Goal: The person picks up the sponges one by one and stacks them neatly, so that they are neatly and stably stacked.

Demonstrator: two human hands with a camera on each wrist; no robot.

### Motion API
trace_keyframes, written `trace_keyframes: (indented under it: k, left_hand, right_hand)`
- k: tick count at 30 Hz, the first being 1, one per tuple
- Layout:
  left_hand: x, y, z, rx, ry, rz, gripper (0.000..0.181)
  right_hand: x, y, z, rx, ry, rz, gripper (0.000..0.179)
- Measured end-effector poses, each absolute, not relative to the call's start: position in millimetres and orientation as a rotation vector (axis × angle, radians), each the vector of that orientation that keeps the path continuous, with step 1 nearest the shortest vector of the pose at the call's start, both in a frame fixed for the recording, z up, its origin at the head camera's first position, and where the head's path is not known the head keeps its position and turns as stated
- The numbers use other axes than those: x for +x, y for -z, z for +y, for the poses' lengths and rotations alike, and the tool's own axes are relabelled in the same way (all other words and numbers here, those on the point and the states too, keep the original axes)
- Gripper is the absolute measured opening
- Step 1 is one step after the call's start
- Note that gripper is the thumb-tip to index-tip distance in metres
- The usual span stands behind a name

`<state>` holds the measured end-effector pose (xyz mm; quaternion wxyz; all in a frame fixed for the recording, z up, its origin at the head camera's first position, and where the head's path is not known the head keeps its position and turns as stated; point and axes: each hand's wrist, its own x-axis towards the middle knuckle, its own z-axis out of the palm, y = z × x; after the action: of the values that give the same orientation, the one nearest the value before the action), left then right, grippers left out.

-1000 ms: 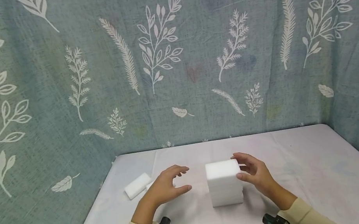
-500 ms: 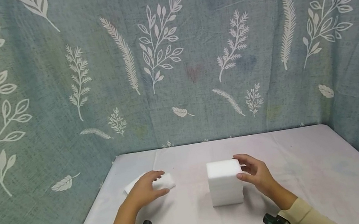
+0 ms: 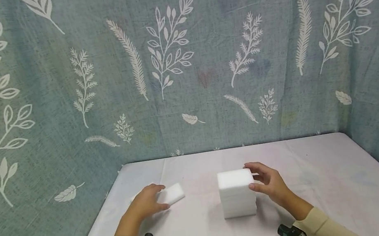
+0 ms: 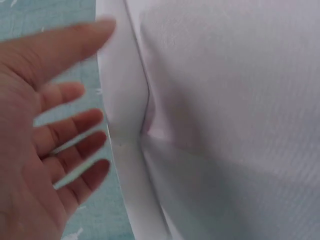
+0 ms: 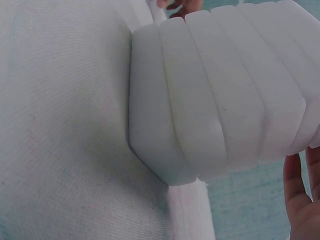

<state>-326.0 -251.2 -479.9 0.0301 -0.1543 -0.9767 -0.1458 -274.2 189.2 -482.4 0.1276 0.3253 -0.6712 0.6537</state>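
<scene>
A stack of white sponge blocks (image 3: pixel 237 193) stands upright on the white-covered table in the head view. My right hand (image 3: pixel 269 182) holds its upper right side, thumb at the front edge and fingers at the back. In the right wrist view, several layered sponge blocks (image 5: pixel 200 95) show, with fingers of the right hand (image 5: pixel 302 200) against the upper ones. Farther left, a loose white sponge (image 3: pixel 173 193) lies flat beside my left hand (image 3: pixel 147 202), its left end hidden. The left wrist view shows the left hand (image 4: pixel 45 125) with spread fingers and nothing in it.
The table (image 3: pixel 293 200) has a white cloth cover with faint creases. A green-blue leaf-patterned curtain (image 3: pixel 182 73) hangs behind it and along both sides. Small dark devices sit at each wrist, such as the right wrist camera (image 3: pixel 289 232).
My left hand has moved left, away from the stack and over to the loose sponges, now mostly hiding the farther one. The right hand and the stack have stayed in place.
</scene>
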Motion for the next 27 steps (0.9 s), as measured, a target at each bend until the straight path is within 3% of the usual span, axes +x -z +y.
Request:
trace_keyframes:
  k: [9, 27]
  left_hand:
    - [-330, 481, -246, -0.345, 0.353, -3.113, 0.072]
    - [-319, 435, -225, -0.652, 0.602, -2.936, 0.060]
  right_hand:
    - [-276, 482, 189, 0.960, -1.898, -1.938, 0.051]
    - [-276, 480, 189, 0.928, -1.861, -2.004, 0.052]
